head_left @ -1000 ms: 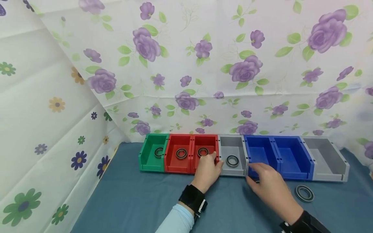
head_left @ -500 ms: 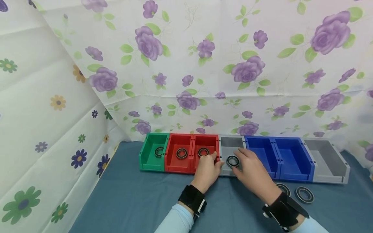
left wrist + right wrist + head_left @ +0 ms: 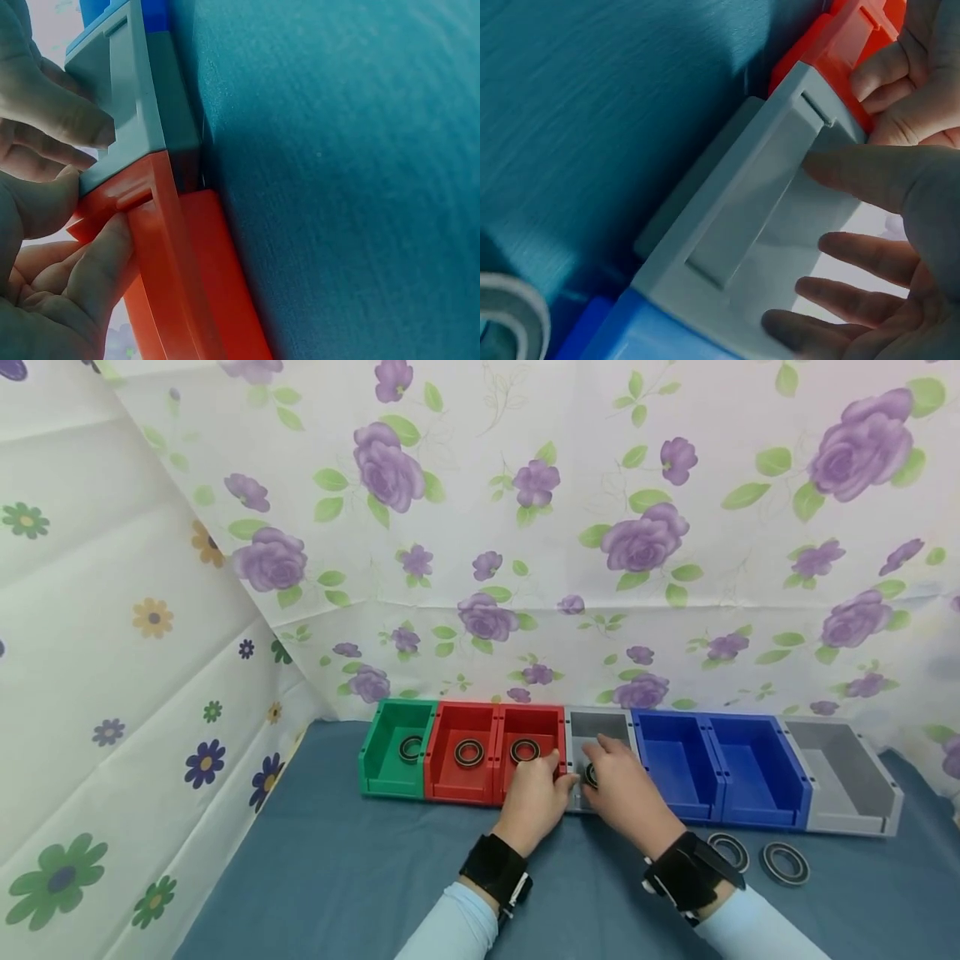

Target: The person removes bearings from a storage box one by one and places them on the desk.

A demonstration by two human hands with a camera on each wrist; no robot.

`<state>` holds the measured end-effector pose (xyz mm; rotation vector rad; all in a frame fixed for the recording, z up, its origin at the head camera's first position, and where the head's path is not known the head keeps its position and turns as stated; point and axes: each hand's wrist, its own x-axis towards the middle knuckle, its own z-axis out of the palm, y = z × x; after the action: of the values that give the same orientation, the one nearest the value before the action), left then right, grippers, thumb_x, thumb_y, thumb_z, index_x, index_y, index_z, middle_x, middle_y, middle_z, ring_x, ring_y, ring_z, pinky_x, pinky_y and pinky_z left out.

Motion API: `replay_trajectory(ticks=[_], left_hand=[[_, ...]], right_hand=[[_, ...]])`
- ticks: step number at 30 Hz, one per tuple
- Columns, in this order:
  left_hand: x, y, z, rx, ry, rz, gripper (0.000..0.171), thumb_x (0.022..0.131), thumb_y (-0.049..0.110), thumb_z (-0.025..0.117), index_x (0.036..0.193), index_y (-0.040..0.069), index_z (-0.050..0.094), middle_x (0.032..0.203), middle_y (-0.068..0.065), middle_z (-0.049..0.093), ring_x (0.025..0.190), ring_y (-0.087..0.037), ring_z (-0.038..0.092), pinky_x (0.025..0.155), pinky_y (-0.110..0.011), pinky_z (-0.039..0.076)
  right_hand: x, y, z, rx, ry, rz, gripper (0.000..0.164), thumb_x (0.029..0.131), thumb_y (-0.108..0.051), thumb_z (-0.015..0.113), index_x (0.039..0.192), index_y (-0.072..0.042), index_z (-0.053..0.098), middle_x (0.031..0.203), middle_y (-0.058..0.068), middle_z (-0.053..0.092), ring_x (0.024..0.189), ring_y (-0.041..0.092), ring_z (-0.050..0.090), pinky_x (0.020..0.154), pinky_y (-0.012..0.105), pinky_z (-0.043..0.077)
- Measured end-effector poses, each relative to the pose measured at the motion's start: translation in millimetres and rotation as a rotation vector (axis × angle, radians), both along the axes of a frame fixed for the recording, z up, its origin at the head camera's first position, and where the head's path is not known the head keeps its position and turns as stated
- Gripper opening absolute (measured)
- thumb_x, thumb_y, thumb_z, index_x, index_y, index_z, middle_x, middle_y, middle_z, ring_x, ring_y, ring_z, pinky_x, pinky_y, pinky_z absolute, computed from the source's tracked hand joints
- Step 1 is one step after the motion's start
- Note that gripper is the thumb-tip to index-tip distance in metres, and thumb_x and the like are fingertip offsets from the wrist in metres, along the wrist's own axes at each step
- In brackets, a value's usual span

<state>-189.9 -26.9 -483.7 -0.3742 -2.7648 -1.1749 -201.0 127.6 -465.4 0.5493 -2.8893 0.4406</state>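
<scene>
In the head view my left hand (image 3: 532, 797) grips the side wall where the right red bin (image 3: 531, 724) meets the grey bin (image 3: 597, 723). The left wrist view has a fingertip inside the red bin's front corner, with the thumb across the wall. My right hand (image 3: 628, 792) reaches into the grey bin, its thumb and fingers spread apart. Part of a dark ring bearing (image 3: 591, 775) shows there beside the fingers; the hand hides the remainder. From the right wrist, the thumb lies over the grey bin's front lip (image 3: 742, 202). Another bearing (image 3: 524, 751) lies in the right red bin.
Left along the row come a red bin (image 3: 462, 785) and a green bin (image 3: 393, 783), one bearing in each. Two blue bins (image 3: 720, 802) and a grey bin (image 3: 855, 822) continue rightward. Two bearings (image 3: 784, 864) lie on the blue cloth in front. A flowered sheet hangs behind.
My right hand has moved left from the blue bin's front edge into the grey bin, over the bearing, uncovering a bearing on the cloth. My left hand has kept its grip.
</scene>
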Motion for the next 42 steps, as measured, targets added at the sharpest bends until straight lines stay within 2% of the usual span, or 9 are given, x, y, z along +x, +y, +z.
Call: replay_trajectory(ticks=[7,14,18,21,24,28,34,39,42], left_hand=[[0.9,1,-0.5,0.008,0.008,-0.007,0.048,0.09,0.028,0.061,0.129,0.002,0.053,0.057,0.006,0.046,0.038,-0.007,0.04,0.038,-0.02,0.033],[1.1,-1,2.5,0.04,-0.003,-0.009,0.05,0.089,0.028,0.062,0.131,0.001,0.051,0.067,0.003,0.053,0.045,-0.003,0.046,0.042,-0.019,0.039],[1.4,-1,2.0,0.04,0.0,-0.002,0.05,0.089,0.028,0.063,0.13,0.002,0.052,0.088,-0.004,0.064,0.059,0.003,0.052,0.053,-0.013,0.043],[1.5,-1,1.2,0.031,0.004,0.002,0.049,0.089,0.028,0.063,0.129,0.003,0.053,0.103,-0.007,0.064,0.066,0.004,0.053,0.058,-0.01,0.042],[1.1,-1,1.0,0.032,0.005,0.004,0.048,0.089,0.028,0.063,0.128,0.003,0.054,0.102,-0.007,0.064,0.061,0.003,0.052,0.051,-0.012,0.041],[1.1,0,1.6,0.042,-0.004,0.008,0.047,0.089,0.028,0.063,0.128,0.003,0.054,0.09,-0.004,0.064,0.051,0.0,0.049,0.042,-0.02,0.039],[1.8,1,1.2,0.04,-0.025,0.02,0.048,0.089,0.03,0.063,0.129,0.005,0.055,0.095,-0.004,0.065,0.052,0.001,0.049,0.043,-0.02,0.039],[0.6,0,1.7,0.043,-0.024,0.022,0.048,0.089,0.03,0.063,0.129,0.005,0.054,0.071,0.002,0.057,0.043,-0.007,0.045,0.039,-0.023,0.036],[0.3,0,2.3,0.042,-0.028,0.026,0.048,0.089,0.029,0.063,0.129,0.005,0.054,0.072,0.002,0.057,0.042,-0.008,0.044,0.039,-0.024,0.036]], right_hand=[[-6.1,-7,-3.9,0.0,-0.081,-0.035,0.051,0.076,-0.018,0.072,0.119,0.003,0.058,0.125,0.028,0.049,0.118,0.042,0.043,0.095,0.053,0.035],[-15.8,-12,-8.5,0.005,-0.17,-0.095,0.051,0.078,-0.018,0.07,0.123,0.003,0.056,0.125,0.027,0.048,0.112,0.04,0.049,0.088,0.05,0.042],[-19.9,-14,-11.9,0.022,-0.211,-0.121,0.048,0.078,-0.017,0.068,0.121,0.002,0.057,0.116,0.024,0.054,0.099,0.033,0.056,0.082,0.047,0.046],[-21.6,-16,-14.3,0.015,-0.254,-0.147,0.043,0.078,-0.016,0.067,0.117,0.0,0.059,0.105,0.019,0.057,0.086,0.027,0.057,0.076,0.044,0.049],[-23.4,-16,-16.3,-0.016,-0.313,-0.175,0.031,0.079,-0.016,0.066,0.106,-0.003,0.063,0.088,0.012,0.059,0.072,0.022,0.054,0.065,0.038,0.049],[-24.9,-16,-16.2,-0.047,-0.353,-0.198,0.013,0.079,-0.014,0.065,0.089,-0.006,0.062,0.069,0.004,0.053,0.06,0.019,0.049,0.053,0.032,0.043],[-24.1,-15,-15.1,-0.068,-0.336,-0.218,0.008,0.076,-0.013,0.065,0.079,-0.007,0.061,0.066,0.003,0.052,0.056,0.018,0.049,0.049,0.031,0.041],[-23.9,-15,-13.8,-0.086,-0.31,-0.221,0.007,0.075,-0.013,0.067,0.076,-0.008,0.061,0.064,0.002,0.052,0.055,0.017,0.048,0.048,0.03,0.041],[-23.6,-15,-14.0,-0.101,-0.305,-0.221,0.008,0.074,-0.012,0.067,0.074,-0.009,0.06,0.064,0.002,0.052,0.055,0.018,0.048,0.048,0.03,0.04]])
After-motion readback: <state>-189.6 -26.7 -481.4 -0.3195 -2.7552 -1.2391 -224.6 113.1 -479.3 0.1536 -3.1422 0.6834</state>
